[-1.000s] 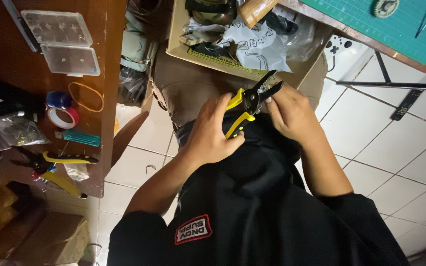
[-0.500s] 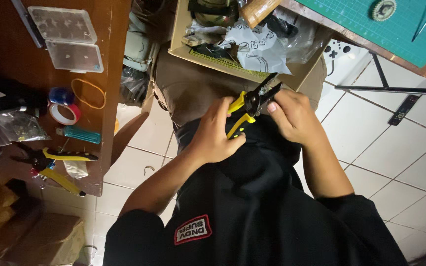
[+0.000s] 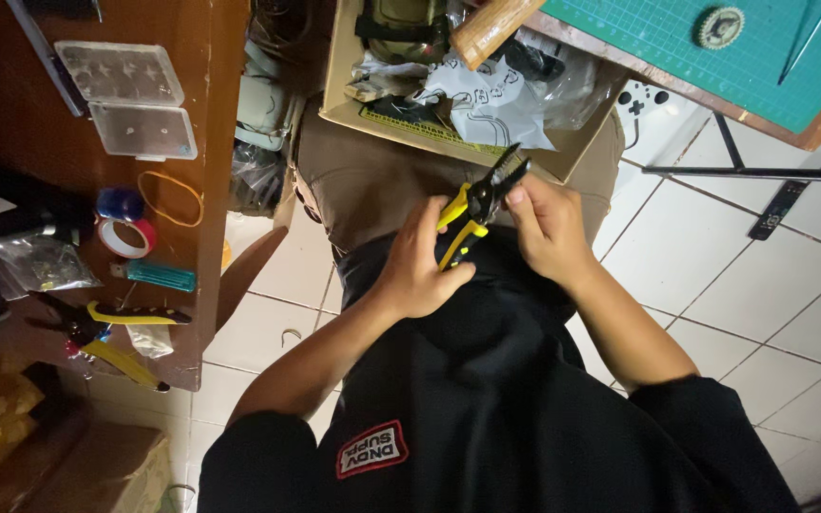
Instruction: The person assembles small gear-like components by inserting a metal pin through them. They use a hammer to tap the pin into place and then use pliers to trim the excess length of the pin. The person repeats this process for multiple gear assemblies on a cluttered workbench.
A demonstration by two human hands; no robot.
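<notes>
A floor of pale square ceramic tiles [image 3: 715, 285] with dark grout lines fills the middle and right; a dark reddish-brown wooden table [image 3: 11, 123] stands at the left, dimly lit; at the top right corner, a green gridded cutting mat [image 3: 677, 47] covers another wooden surface; an open cardboard box [image 3: 344, 57] sits between them.

Dim, warm light overall; white floor tiles [image 3: 772, 285] brightest, left side in deep shadow, focus sharp.
</notes>
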